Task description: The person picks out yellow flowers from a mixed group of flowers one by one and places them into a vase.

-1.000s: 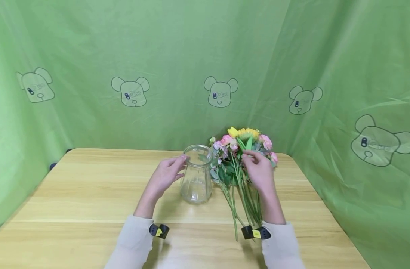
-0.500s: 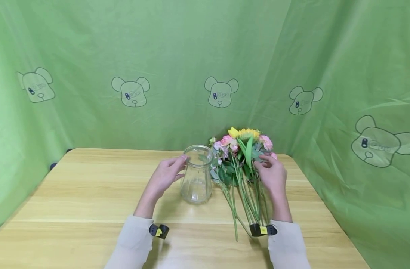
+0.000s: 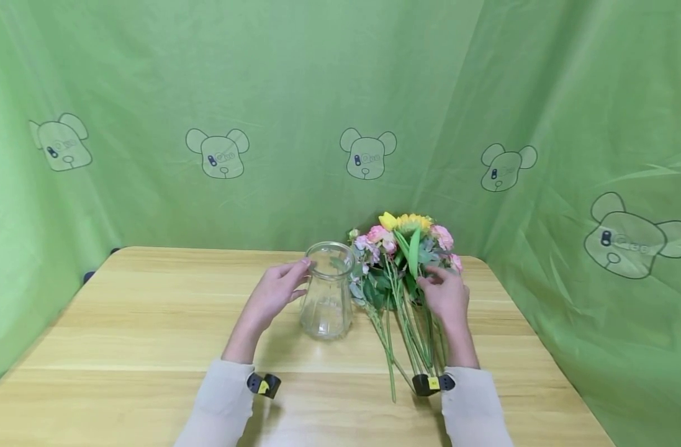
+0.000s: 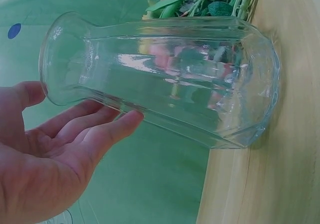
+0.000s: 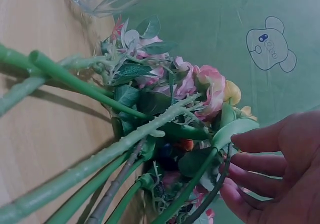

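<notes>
A clear glass vase (image 3: 326, 313) stands upright in the middle of the wooden table. My left hand (image 3: 275, 285) touches its left side near the rim; in the left wrist view the fingers (image 4: 120, 129) lie fairly straight along the glass. To the right of the vase lies a bunch of long-stemmed flowers, with a sunflower (image 3: 414, 222), a yellow tulip (image 3: 387, 220) and pink blooms (image 3: 442, 237) at the far end. My right hand (image 3: 449, 295) is over the stems at the bunch's right side. Its fingertips reach a broad green leaf (image 5: 235, 131) and a thin dark stem (image 5: 222, 176), fingers loosely bent.
Several green stems (image 3: 393, 372) fan out toward me on the table (image 3: 150, 323). A green curtain (image 3: 284, 112) printed with bear heads hangs behind the table and along both sides. Each wrist carries a black camera strap (image 3: 264, 385).
My right hand has moved right, away from the tulip's leaves, then a little back to the left and lower. The left hand and the vase stay in place.
</notes>
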{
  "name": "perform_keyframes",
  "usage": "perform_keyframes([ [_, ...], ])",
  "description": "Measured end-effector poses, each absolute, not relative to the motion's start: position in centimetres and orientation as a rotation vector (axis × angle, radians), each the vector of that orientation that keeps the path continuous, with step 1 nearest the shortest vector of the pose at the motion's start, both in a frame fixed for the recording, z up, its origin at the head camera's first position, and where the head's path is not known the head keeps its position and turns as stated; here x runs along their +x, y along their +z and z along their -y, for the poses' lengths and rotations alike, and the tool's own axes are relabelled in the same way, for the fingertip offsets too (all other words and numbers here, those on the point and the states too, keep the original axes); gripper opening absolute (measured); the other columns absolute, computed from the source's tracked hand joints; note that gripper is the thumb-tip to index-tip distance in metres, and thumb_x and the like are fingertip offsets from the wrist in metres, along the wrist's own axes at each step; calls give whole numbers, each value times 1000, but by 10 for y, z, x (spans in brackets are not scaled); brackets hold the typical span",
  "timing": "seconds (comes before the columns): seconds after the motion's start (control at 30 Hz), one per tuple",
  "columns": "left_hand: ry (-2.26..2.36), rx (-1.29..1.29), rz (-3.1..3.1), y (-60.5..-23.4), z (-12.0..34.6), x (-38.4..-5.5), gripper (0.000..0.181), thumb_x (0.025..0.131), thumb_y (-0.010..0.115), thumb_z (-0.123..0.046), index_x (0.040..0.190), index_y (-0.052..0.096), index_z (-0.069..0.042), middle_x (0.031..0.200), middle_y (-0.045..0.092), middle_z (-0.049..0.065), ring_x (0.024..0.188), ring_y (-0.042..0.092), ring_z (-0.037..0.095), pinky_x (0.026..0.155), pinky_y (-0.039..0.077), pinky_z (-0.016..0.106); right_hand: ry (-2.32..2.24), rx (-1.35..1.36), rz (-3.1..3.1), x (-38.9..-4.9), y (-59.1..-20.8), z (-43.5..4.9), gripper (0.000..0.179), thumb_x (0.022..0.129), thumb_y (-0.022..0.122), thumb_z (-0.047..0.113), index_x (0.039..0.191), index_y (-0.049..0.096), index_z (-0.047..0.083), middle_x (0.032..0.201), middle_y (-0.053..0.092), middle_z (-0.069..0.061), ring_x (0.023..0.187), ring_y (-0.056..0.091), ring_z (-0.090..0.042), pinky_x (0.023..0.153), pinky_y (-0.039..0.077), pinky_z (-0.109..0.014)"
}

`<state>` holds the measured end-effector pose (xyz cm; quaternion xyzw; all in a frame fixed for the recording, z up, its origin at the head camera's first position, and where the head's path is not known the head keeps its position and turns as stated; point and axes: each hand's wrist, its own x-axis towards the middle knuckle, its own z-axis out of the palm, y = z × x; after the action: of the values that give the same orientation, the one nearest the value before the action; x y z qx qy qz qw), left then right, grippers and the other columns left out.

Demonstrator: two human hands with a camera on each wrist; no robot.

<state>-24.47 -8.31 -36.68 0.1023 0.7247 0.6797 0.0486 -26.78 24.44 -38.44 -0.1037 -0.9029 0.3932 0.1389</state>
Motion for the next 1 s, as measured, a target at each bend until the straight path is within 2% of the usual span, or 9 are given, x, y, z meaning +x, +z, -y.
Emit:
perform_keyframes([
  [0.23, 2064, 316, -2211, -367, 84, -245, 57, 106, 49, -41, 143, 53, 3, 149, 53, 20, 139, 51, 37, 110, 52, 43, 1117, -298, 2626, -270, -388, -244, 41, 98, 65, 21, 137, 63, 6, 121, 71, -22, 122, 56, -46, 107, 42, -60],
  [0.53, 2065, 299, -2214, -366, 84, -244, 57, 106, 50, -43, 142, 54, 1, 149, 54, 18, 138, 52, 33, 110, 52, 41, 1097, -293, 2576, -274, -392, -241, 36, 97, 67, 20, 129, 69, 4, 112, 74, -22, 104, 64, -42, 87, 52, -51],
  [0.83, 2077, 312, -2221, -367, 84, -244, 55, 106, 50, -42, 140, 57, 0, 148, 55, 18, 138, 52, 35, 111, 51, 44, 1091, -280, 2580, -275, -395, -241, 34, 96, 68, 17, 126, 70, 2, 108, 75, -22, 101, 66, -39, 85, 52, -50],
  [1.0, 2078, 307, -2216, -367, 83, -244, 54, 106, 50, -43, 140, 58, -1, 148, 55, 17, 138, 53, 34, 110, 52, 43, 1098, -277, 2567, -275, -394, -241, 32, 94, 69, 15, 122, 72, 1, 105, 75, -21, 95, 67, -36, 76, 52, -42],
])
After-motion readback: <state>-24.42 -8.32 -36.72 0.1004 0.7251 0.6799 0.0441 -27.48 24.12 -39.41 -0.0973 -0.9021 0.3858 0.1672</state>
